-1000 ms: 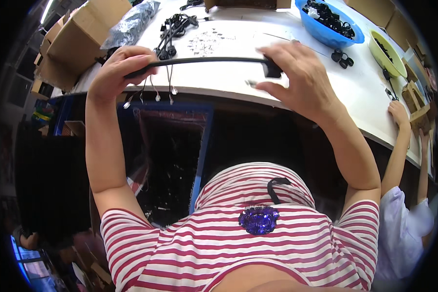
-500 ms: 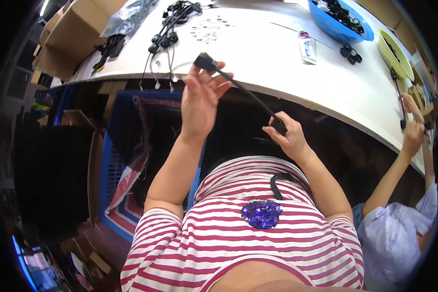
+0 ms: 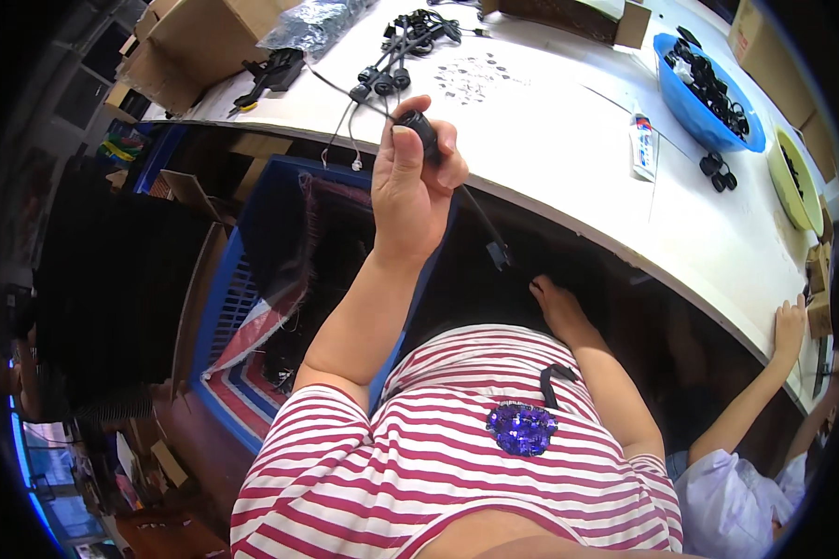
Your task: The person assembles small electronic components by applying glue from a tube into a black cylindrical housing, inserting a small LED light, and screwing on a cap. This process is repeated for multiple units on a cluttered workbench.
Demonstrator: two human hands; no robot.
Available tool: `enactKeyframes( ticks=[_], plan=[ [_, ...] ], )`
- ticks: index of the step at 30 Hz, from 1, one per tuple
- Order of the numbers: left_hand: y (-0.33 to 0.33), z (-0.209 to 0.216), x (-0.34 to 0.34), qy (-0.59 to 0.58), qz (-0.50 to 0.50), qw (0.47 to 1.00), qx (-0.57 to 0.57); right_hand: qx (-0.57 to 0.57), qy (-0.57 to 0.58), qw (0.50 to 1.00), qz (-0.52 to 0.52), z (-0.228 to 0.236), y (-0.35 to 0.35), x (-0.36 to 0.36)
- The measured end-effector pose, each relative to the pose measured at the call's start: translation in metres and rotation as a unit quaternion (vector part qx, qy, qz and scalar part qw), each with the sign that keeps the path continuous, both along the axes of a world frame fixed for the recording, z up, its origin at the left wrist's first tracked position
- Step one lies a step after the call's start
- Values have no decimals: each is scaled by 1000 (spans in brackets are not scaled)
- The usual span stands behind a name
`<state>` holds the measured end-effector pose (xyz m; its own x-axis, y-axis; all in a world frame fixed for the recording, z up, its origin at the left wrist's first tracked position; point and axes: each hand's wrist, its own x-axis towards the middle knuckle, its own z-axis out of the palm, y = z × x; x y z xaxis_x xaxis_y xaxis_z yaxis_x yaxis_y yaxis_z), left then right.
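My left hand is raised at the table's front edge, its fingers wrapped round the thick black end of a thin black rod. The rod slants down to the right from the hand, ending in a small dark block. Lower and further right, my right hand is just off that block. Its fingers are partly lost against the dark space under the table, so I cannot make out whether they hold anything. Close behind my left hand lie black cables with round black pieces.
On the white table are a white tube, a blue bowl of black parts and a yellow bowl. A cardboard box stands back left. A blue crate sits below. A co-worker's hand is at right.
My left hand's fingers have closed round the rod's thick end. My right hand has come away from the rod's lower end and moved down. The view has shifted, so the table things appear further right.
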<state>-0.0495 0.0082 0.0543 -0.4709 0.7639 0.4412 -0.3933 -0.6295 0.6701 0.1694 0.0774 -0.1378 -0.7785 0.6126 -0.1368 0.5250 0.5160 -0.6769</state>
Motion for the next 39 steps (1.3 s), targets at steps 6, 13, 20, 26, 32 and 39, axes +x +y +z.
enactKeyframes(
  ticks=[6,13,20,26,32,39],
  plan=[
    [-8,19,-22,28,30,999,5,22,-47,998,45,-22,5,-6],
    [-13,16,-23,33,9,999,10,13,-112,991,66,-22,5,-4],
    [-8,-16,8,74,-82,992,-53,-71,152,984,60,89,9,8],
    [-4,-68,84,97,-159,975,-117,179,326,928,-7,190,1,-8],
    [-1,-97,104,134,-181,959,-170,230,231,945,9,171,10,-13],
    [-5,-124,100,158,-204,925,-280,43,249,966,-51,134,10,-19]
  ],
)
